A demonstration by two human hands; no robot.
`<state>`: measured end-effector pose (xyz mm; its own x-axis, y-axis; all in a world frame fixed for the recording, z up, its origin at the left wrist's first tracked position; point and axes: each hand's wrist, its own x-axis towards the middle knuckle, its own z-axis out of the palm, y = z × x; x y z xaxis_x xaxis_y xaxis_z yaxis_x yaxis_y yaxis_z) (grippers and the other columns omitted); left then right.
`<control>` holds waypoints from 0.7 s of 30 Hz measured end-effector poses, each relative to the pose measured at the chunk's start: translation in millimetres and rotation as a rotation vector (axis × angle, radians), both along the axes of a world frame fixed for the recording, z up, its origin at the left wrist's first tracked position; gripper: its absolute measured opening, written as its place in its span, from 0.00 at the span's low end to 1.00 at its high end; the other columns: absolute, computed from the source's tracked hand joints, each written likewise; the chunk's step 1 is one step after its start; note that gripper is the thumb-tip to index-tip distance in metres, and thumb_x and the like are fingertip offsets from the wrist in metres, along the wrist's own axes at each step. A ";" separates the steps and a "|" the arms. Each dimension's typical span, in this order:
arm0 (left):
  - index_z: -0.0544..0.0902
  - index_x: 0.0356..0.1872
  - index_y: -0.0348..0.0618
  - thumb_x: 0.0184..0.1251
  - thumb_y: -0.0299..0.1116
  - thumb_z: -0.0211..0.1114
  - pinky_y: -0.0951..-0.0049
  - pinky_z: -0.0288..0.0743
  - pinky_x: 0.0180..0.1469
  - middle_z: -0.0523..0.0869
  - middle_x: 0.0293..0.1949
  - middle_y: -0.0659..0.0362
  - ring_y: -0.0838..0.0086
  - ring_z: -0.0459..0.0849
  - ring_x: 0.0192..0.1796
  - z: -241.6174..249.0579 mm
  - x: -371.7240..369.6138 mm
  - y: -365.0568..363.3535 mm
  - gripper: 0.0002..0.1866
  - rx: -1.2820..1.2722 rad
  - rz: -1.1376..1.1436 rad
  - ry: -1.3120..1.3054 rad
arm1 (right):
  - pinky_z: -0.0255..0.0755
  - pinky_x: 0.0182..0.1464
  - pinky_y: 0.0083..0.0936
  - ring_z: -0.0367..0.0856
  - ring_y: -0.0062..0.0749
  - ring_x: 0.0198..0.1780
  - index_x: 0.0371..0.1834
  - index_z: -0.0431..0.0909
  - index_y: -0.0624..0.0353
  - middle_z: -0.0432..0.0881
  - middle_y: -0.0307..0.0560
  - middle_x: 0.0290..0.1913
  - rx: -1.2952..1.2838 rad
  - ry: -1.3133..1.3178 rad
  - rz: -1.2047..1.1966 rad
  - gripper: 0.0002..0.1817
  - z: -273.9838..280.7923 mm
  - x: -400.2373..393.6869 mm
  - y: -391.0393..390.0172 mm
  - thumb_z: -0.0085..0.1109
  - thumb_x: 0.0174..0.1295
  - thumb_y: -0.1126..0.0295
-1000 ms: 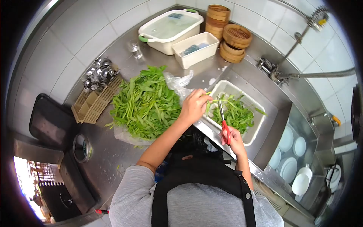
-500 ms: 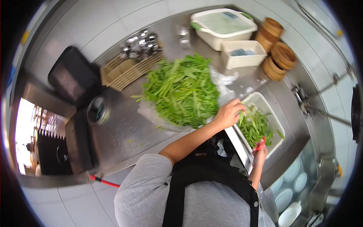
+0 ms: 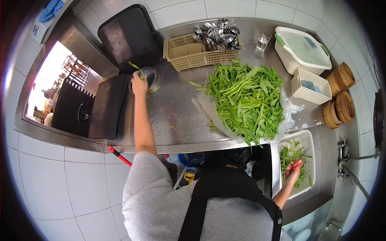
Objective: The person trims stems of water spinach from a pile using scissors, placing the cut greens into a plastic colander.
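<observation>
My left hand (image 3: 139, 84) is closed on a short green vegetable stem (image 3: 134, 66), at the rim of a round clear bowl (image 3: 156, 85) on the left of the steel counter. In the white basin at the right, my right hand (image 3: 292, 175) grips red-handled scissors (image 3: 297, 164); their blades are hard to make out against the greens. Cut leafy greens (image 3: 286, 154) lie around them in the basin (image 3: 307, 138). A large heap of long-stemmed leafy greens (image 3: 249, 102) rests on a clear plastic bag (image 3: 207, 108) between my two hands.
Behind the heap stands a beige cutlery basket (image 3: 193, 56) with metal spoons (image 3: 219, 35). A glass (image 3: 263, 41), a lidded white tub (image 3: 301, 50), a small white container (image 3: 299, 88) and bamboo steamers (image 3: 341, 78) line the back right. A black tray (image 3: 126, 38) leans behind the bowl.
My left hand has swung from the basin across to the clear bowl at the far left, carrying a stem. My right hand stays at the basin with the scissors. The view has turned left.
</observation>
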<state>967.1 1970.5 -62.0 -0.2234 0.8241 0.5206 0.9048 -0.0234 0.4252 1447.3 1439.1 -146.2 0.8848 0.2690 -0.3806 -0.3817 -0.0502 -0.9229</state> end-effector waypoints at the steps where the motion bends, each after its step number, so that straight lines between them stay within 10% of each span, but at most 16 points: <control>1: 0.73 0.48 0.45 0.56 0.38 0.61 0.59 0.71 0.46 0.78 0.40 0.45 0.50 0.77 0.46 -4.9 -14.4 15.9 0.18 -0.243 0.068 0.145 | 0.48 0.14 0.15 0.58 0.17 0.11 0.29 0.72 0.55 0.68 0.34 0.13 -0.010 -0.010 0.031 0.27 -3.8 -1.1 4.7 0.49 0.55 0.38; 3: 0.71 0.54 0.48 0.53 0.39 0.64 0.60 0.71 0.49 0.78 0.40 0.45 0.52 0.75 0.49 1.6 -9.3 30.5 0.25 -0.443 0.084 0.336 | 0.49 0.14 0.15 0.59 0.17 0.11 0.29 0.71 0.55 0.68 0.34 0.13 -0.043 -0.035 0.056 0.27 6.5 -9.4 20.6 0.48 0.56 0.39; 6: 0.78 0.44 0.45 0.51 0.34 0.65 0.63 0.71 0.46 0.79 0.40 0.49 0.57 0.78 0.45 42.4 76.8 -41.3 0.17 0.025 -0.534 0.112 | 0.51 0.14 0.14 0.60 0.17 0.11 0.28 0.71 0.56 0.67 0.35 0.13 -0.015 -0.041 0.087 0.28 10.1 -17.6 28.0 0.48 0.56 0.39; 10: 0.82 0.33 0.43 0.50 0.35 0.65 0.67 0.73 0.43 0.81 0.35 0.53 0.62 0.79 0.39 30.9 192.5 -119.3 0.10 -0.190 -0.947 -0.145 | 0.53 0.14 0.13 0.61 0.17 0.11 0.28 0.71 0.58 0.68 0.35 0.13 -0.009 -0.053 0.167 0.28 12.8 -25.5 33.4 0.47 0.57 0.39; 16: 0.82 0.30 0.43 0.50 0.35 0.66 0.70 0.74 0.37 0.82 0.30 0.57 0.66 0.81 0.35 -17.8 255.3 -124.3 0.09 -0.211 -0.951 0.081 | 0.50 0.15 0.11 0.60 0.13 0.11 0.27 0.73 0.56 0.71 0.35 0.12 -0.022 -0.140 0.159 0.24 33.0 -32.6 31.5 0.48 0.60 0.45; 21: 0.79 0.30 0.39 0.56 0.29 0.63 0.78 0.73 0.29 0.81 0.26 0.60 0.76 0.80 0.26 34.8 261.7 -143.6 0.05 -0.240 -1.057 -0.453 | 0.50 0.15 0.11 0.60 0.14 0.12 0.27 0.73 0.56 0.71 0.36 0.12 -0.021 -0.175 0.141 0.24 45.3 -39.2 12.5 0.46 0.61 0.45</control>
